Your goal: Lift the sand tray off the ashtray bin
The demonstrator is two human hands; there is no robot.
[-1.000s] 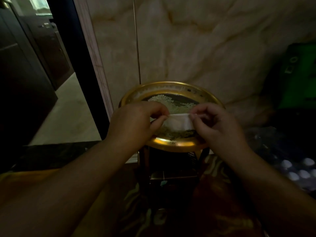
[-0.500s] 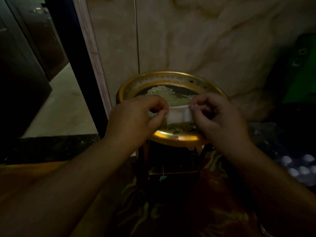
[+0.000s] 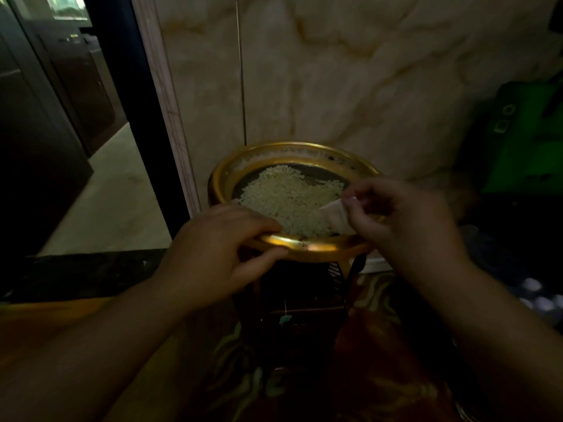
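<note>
Since the earlier frame the left hand [image 3: 219,254] has let go of the small white paper [image 3: 335,217] and dropped to the near left rim of the golden plate [image 3: 307,248], while the paper has swung to the right side. That hand now grips the rim, fingers curled over the top edge and thumb pressed under it, which looks like a steadying hold. In the middle of the plate lies a heap of pale grains [image 3: 289,199], spread toward the left and far side, with dark bare bottom showing behind it. The plate sits on a dark stand [image 3: 304,303] against the marbled wall [image 3: 335,71]. On the right, the right hand [image 3: 402,220] pinches the folded paper between thumb and fingertips, its free edge tilted down over the near right part of the grains. To do this well, I judge the left grip should stay firm so the plate cannot tip, and the paper should be kept low and angled inward so nothing spills over the near rim.
</note>
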